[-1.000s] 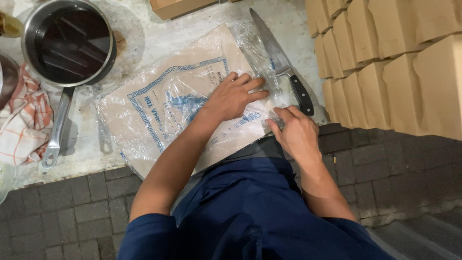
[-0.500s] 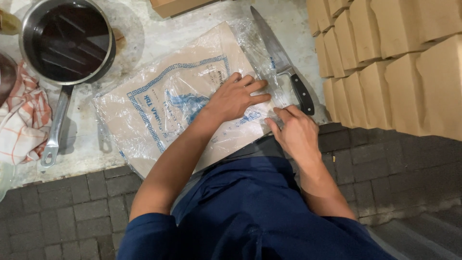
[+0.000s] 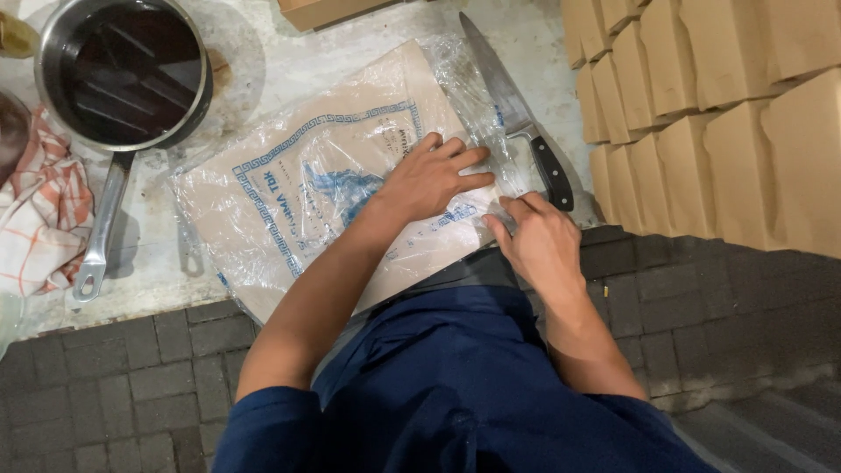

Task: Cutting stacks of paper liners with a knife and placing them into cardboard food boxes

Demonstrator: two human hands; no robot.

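Two hands are working at the near edge of a pale, dusty counter (image 3: pixel 543 35), and the biggest thing beyond them, off past the right hand, is a stack of plain brown paper boxes (image 3: pixel 701 114) running up along the counter's far side. Under both hands is lying a large flat packet (image 3: pixel 307 193), brown paper with blue printing inside a clear plastic wrap, spreading well out to the left of the left hand. Farther left again, a steel saucepan (image 3: pixel 123 74) holding dark liquid is sitting with its long handle pointing back toward the person, and a red-checked cloth (image 3: pixel 39 210) is bunched beside it.

Just beyond the right hand, a long kitchen knife (image 3: pixel 517 114) is resting with its black handle nearest the fingers and its blade lying over the packet's top corner.

Spread and flat, the left hand (image 3: pixel 429 180) is pressing the packet down, gripping nothing. Beside it, the right hand (image 3: pixel 539 241) is pinching the clear wrap at the packet's corner between thumb and fingers. To my eye, keeping that flat palm firm while pulling the plastic taut looks like the way to do this cleanly, with fingers staying clear of the blade.
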